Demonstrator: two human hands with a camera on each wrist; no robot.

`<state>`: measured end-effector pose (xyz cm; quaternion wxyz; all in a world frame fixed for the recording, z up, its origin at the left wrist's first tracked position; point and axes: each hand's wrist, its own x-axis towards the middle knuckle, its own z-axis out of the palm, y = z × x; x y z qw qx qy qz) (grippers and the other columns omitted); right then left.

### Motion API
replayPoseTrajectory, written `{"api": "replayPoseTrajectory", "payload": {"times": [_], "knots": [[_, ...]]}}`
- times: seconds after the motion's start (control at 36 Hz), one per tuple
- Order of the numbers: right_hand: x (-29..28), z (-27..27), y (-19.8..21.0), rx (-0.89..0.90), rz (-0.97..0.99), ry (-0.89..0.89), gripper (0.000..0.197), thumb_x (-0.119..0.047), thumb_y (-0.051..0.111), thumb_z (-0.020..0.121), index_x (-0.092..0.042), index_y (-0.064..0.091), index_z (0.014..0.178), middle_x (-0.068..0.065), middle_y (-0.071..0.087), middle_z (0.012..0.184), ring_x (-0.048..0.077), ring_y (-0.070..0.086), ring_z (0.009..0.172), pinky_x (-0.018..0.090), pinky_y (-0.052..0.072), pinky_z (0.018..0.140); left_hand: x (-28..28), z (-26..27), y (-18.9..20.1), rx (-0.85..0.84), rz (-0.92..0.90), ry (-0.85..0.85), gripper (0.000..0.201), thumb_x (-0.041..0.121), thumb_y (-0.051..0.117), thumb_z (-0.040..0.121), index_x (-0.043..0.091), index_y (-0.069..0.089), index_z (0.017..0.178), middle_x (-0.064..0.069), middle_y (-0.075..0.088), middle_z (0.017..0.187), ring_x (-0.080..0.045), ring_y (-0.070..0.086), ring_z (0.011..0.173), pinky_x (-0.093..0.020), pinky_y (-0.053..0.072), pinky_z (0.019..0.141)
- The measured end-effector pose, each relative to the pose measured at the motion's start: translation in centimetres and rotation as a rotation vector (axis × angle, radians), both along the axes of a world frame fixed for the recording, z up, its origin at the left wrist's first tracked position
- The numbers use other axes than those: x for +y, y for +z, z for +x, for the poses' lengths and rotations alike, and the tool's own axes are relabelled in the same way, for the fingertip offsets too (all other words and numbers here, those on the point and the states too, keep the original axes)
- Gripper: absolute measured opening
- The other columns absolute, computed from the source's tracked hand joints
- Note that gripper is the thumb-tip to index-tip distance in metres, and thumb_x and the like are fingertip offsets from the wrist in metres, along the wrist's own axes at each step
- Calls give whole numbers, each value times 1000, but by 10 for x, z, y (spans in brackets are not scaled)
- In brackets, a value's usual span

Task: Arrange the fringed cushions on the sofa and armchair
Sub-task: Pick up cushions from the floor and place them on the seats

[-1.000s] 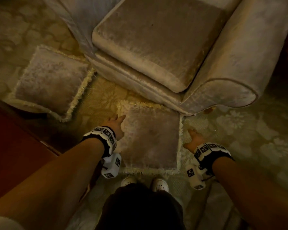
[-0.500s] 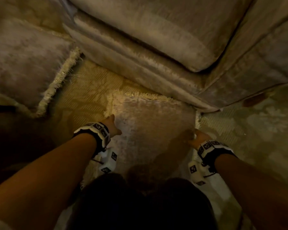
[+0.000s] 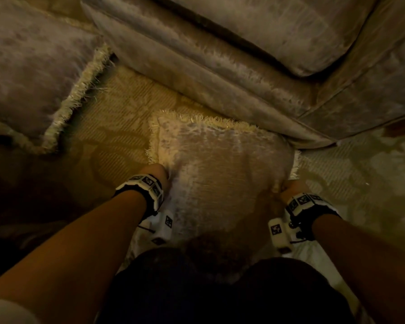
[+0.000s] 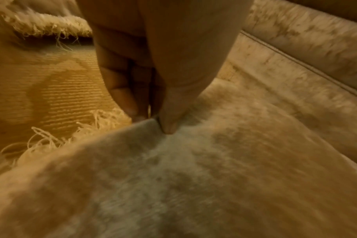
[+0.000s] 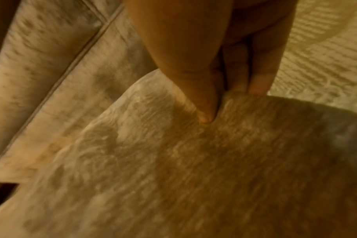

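A pale velvet fringed cushion (image 3: 222,174) lies on the carpet just in front of the armchair (image 3: 243,54). My left hand (image 3: 158,174) pinches its left edge, thumb on top and fingers underneath (image 4: 155,119). My right hand (image 3: 288,187) pinches the right edge the same way (image 5: 216,103), and the fabric puckers under the thumb. A second fringed cushion (image 3: 33,73) lies on the floor at the upper left, apart from both hands.
The armchair's front and seat cushion (image 3: 278,24) fill the top of the head view. Patterned carpet (image 3: 126,118) lies between the two cushions. My dark-clothed legs (image 3: 220,288) crouch at the bottom, and a dark wooden surface (image 3: 21,183) shows at the left.
I have bent lower, so the cushion and armchair look closer. Both hands went from reaching beside the near cushion's edges to pinching them.
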<state>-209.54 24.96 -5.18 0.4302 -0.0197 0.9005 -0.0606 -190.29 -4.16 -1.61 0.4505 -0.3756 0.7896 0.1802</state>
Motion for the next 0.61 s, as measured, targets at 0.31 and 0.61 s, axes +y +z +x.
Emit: {"api": "replayPoseTrajectory", "payload": {"times": [0.31, 0.61], "knots": [[14, 27, 79, 67, -26, 5, 6, -8, 63, 83, -9, 66, 88, 17, 65, 84, 30, 61, 72, 36, 53, 66, -3, 12, 92, 65, -89, 5, 20, 5, 52, 91, 10, 57, 72, -8, 55, 75, -23, 51, 61, -32, 44, 56], [24, 20, 263, 143, -123, 5, 7, -10, 57, 87, -6, 63, 85, 22, 63, 91, 32, 54, 71, 31, 46, 67, 11, 16, 283, 152, -160, -40, 12, 0, 47, 93, 5, 58, 94, -11, 54, 89, -28, 53, 76, -33, 43, 66]]}}
